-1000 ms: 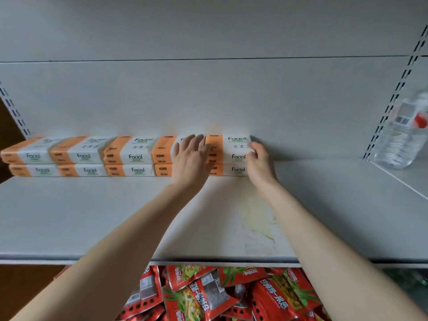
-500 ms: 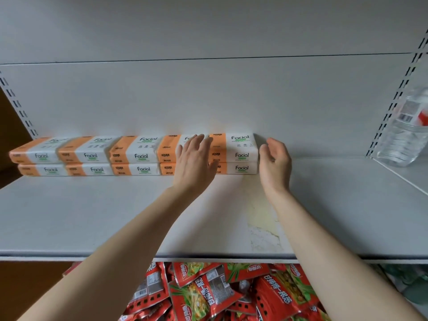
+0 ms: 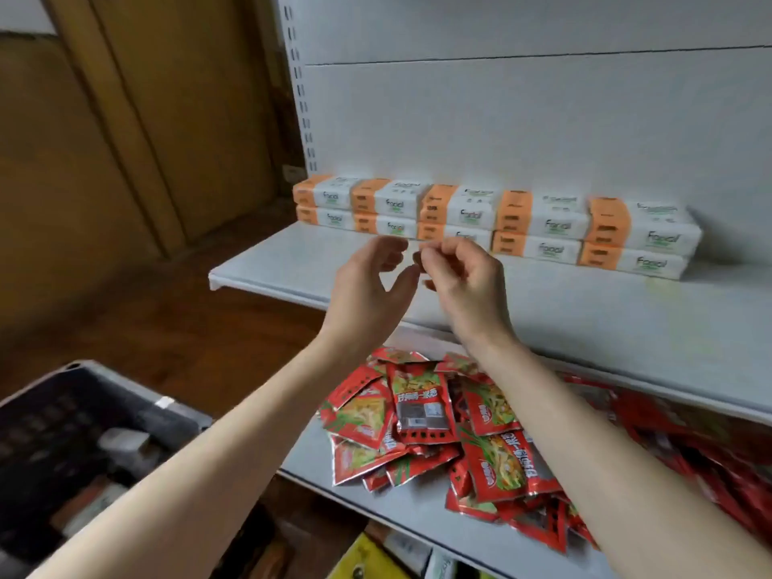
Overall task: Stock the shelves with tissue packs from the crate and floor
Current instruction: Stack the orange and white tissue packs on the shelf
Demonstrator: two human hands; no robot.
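Observation:
Orange-and-white tissue packs (image 3: 555,229) marked "Facial" stand in a row two layers high along the back of the white shelf (image 3: 585,315). My left hand (image 3: 369,286) and my right hand (image 3: 465,280) hover side by side in front of the shelf, clear of the packs. Their fingers are loosely curled, the fingertips almost meet, and neither holds anything. A dark grey crate (image 3: 83,428) sits at the lower left; its contents are blurred.
A heap of red snack packets (image 3: 434,424) covers the lower shelf (image 3: 376,495) under my forearms. Brown wooden panels (image 3: 125,140) rise to the left of the shelf upright. Something yellow (image 3: 367,557) shows below the bottom shelf edge.
Both hands have let go of the rightmost packs and drawn back toward me. The view has swung left and down, bringing the crate and wooden wall into sight.

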